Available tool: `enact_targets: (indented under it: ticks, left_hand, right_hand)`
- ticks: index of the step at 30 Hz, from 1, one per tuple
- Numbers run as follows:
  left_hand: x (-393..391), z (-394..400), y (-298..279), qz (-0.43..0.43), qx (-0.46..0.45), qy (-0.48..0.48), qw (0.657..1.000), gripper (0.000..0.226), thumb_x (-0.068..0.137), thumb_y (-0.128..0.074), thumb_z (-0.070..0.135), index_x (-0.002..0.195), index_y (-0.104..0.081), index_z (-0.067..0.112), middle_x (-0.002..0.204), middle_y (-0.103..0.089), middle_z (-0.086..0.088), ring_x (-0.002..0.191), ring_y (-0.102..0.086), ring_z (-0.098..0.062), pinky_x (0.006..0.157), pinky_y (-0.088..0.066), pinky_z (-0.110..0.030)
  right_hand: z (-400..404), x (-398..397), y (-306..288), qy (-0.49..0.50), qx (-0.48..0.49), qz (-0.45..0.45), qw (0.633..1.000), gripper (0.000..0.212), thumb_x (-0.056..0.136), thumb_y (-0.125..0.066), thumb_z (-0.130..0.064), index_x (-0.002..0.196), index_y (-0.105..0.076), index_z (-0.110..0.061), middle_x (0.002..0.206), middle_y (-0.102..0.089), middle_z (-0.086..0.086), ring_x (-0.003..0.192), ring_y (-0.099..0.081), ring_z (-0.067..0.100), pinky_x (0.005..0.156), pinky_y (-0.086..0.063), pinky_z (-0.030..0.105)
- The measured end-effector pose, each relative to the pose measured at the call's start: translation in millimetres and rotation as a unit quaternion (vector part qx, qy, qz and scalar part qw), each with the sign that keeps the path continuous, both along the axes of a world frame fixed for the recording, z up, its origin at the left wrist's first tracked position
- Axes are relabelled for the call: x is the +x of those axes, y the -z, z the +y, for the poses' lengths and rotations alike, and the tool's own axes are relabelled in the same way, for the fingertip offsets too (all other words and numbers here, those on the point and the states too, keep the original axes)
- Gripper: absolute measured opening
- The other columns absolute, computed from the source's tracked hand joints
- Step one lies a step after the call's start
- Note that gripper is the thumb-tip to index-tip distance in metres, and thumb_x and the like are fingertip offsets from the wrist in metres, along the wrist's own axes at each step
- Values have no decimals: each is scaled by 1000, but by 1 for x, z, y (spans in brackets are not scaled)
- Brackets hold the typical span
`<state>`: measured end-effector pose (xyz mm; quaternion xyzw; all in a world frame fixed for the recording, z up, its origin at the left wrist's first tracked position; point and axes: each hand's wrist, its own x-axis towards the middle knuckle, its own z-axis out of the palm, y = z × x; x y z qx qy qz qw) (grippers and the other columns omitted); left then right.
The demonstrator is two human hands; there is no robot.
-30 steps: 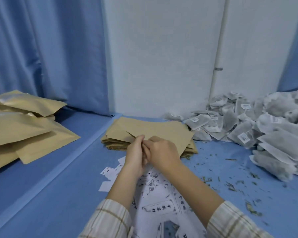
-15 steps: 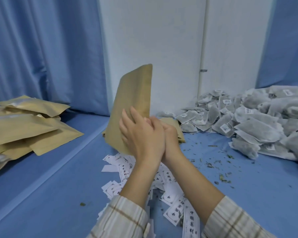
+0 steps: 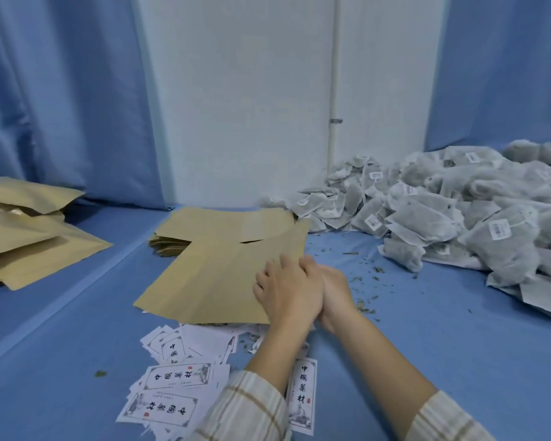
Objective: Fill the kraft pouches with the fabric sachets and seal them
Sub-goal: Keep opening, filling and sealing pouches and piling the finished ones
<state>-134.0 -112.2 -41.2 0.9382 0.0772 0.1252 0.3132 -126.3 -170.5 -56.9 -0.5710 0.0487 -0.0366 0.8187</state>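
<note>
Head view shows my left hand [image 3: 283, 289] and my right hand [image 3: 333, 289] pressed together at one edge of a kraft pouch [image 3: 217, 281]. The left grip is clamped on this edge; the right one is mostly hidden behind it, so I cannot tell how its fingers lie. The pouch hangs tilted over the printed labels [image 3: 172, 386] near the front edge of the bench [image 3: 61, 361]. The stack of empty pouches [image 3: 229, 222] is just behind it, and the fabric sachets [image 3: 458, 218] are piled at the right back corner. I think the step is to open the mouth. I should rub the two layers apart with my thumbs, slowly, and not crease the paper.
</note>
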Motion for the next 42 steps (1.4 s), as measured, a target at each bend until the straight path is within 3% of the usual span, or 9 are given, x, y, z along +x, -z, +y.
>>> enact_targets:
  ticks: [8, 14, 17, 19, 22, 26, 28, 31, 42]
  left_hand:
    - [29, -8, 12, 89, -144, 76, 983, 50, 94, -38, 43, 122, -55, 4, 123, -59, -17, 114, -53, -33, 94, -44, -37]
    - [50, 8, 17, 61, -217, 44, 973, 42, 92, -50, 43, 97, -65, 3, 104, -66, -18, 100, -61, -33, 89, -49, -40]
    - [54, 12, 27, 40, -279, 45, 958, 34, 95, -46, 30, 75, -63, 7, 86, -67, -15, 82, -64, -31, 76, -55, -35]
    - [53, 15, 31, 4, -275, 43, 960, 36, 95, -43, 21, 63, -56, 8, 70, -62, -10, 61, -59, -21, 52, -52, -22]
    - [49, 16, 35, -18, -225, 79, 971, 35, 92, -42, 15, 64, -58, 2, 57, -62, -7, 47, -58, -19, 47, -52, -26]
    - [46, 13, 30, 1, -90, 151, 984, 31, 90, -39, 17, 70, -60, 6, 73, -68, -13, 58, -63, -27, 56, -49, -30]
    - [48, 12, 30, -1, -18, 162, 987, 32, 94, -36, 16, 79, -60, 1, 88, -65, -18, 78, -58, -30, 65, -40, -30]
    - [50, 8, 39, -24, -31, 188, 981, 29, 96, -35, 14, 71, -50, 8, 85, -62, -17, 77, -48, -25, 62, -27, -29]
    - [52, -5, 71, -21, -240, 149, 959, 35, 101, -37, 21, 66, -44, 16, 69, -50, -1, 72, -45, -21, 67, -34, -33]
  right_hand:
    - [-36, 17, 16, 26, -26, 63, 997, 41, 81, -54, 6, 46, -41, -11, 32, -37, -4, 26, -34, 5, 29, -28, 13]
    - [-31, 22, 21, -6, -94, 42, 995, 7, 72, -74, -2, 70, -69, 2, 64, -68, 13, 55, -65, 19, 58, -57, 26]
    - [-33, 23, 24, -38, -73, 50, 995, 22, 75, -75, -10, 88, -70, 7, 82, -71, 21, 75, -69, 29, 77, -58, 40]
    - [-33, 23, 27, -43, -62, 55, 996, 25, 78, -73, -11, 93, -68, 8, 86, -70, 22, 77, -67, 31, 81, -56, 43]
    - [-31, 22, 28, -19, -101, 38, 994, 17, 82, -69, -14, 82, -69, 2, 75, -69, 17, 65, -65, 27, 68, -59, 36]
    - [-34, 22, 24, 85, -443, -42, 891, 19, 86, -55, -22, 69, -61, -19, 58, -56, -9, 58, -51, 3, 54, -39, 14]
    - [-35, 23, 24, 74, -513, -61, 853, 32, 89, -51, -20, 57, -51, -21, 50, -45, -9, 50, -42, 4, 45, -30, 12]
    - [-36, 27, 25, 90, -564, -62, 819, 41, 90, -45, -15, 50, -35, -17, 48, -37, -3, 45, -32, 9, 39, -30, 17]
    - [-42, 32, 47, 134, -408, 63, 901, 35, 87, -50, -13, 53, -42, -14, 52, -40, -1, 51, -36, 12, 46, -28, 24]
